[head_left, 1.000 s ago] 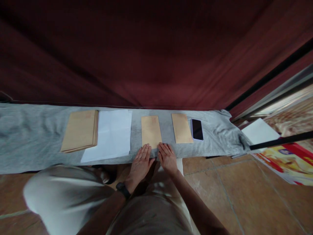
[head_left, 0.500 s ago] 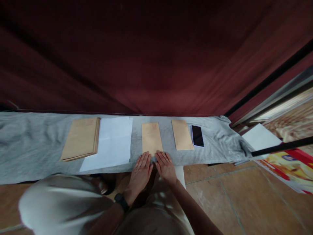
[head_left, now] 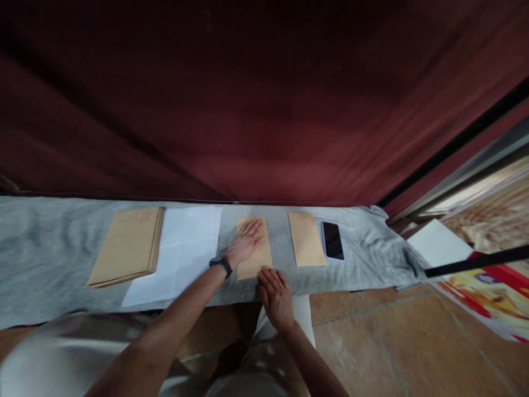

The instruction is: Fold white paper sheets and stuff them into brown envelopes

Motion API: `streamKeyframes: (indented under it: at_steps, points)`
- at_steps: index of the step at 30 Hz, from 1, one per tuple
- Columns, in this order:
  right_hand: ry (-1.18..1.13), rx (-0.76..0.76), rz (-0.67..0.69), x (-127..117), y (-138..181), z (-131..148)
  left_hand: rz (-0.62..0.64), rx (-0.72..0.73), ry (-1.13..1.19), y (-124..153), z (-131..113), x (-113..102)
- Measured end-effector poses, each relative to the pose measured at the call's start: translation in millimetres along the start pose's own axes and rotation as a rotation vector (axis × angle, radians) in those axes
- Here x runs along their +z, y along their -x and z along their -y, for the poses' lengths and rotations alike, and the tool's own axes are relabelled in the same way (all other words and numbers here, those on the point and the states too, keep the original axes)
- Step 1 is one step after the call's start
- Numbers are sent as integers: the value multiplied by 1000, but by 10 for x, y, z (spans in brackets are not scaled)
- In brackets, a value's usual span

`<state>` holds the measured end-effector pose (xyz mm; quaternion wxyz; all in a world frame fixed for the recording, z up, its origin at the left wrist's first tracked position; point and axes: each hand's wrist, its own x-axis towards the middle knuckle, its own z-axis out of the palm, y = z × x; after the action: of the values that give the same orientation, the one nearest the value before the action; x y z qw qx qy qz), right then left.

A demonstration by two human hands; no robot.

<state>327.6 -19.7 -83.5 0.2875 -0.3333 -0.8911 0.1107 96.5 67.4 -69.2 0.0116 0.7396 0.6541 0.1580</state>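
A brown paper envelope (head_left: 257,261) lies flat on the grey cloth in front of me. My left hand (head_left: 247,241), with a dark watch on its wrist, rests flat across the envelope's upper part, fingers stretched out. At the envelope's lower right corner are the fingertips of my right hand (head_left: 276,295), laid flat with the fingers extended. Neither hand grips anything. Apart from these, a second brown envelope (head_left: 307,240) lies to the right. On the left, a stack of brown envelopes (head_left: 126,245) partly covers white paper sheets (head_left: 185,248).
A phone (head_left: 333,241) lies right of the second envelope. The grey cloth (head_left: 45,259) covers a long narrow surface backed by a dark red curtain (head_left: 248,110). To the right are a dark bar (head_left: 475,262), a white sheet (head_left: 440,242) and a colourful box (head_left: 496,286) above the tiled floor.
My left hand has moved up from the envelope's lower edge onto its upper part. My right hand stays near the lower right corner. The view has tilted slightly.
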Motion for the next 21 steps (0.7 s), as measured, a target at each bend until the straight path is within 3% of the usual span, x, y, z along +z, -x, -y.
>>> streamKeyframes:
  at_steps: [6,14,21]
  points:
    - [15,-11,26,9,5,-17,104,20,-28,-155,191,111]
    - [8,5,3,30,5,-19,98,112,-44,-32,105,81]
    - [6,42,66,-24,-11,0,107,174,-3,169,-43,52]
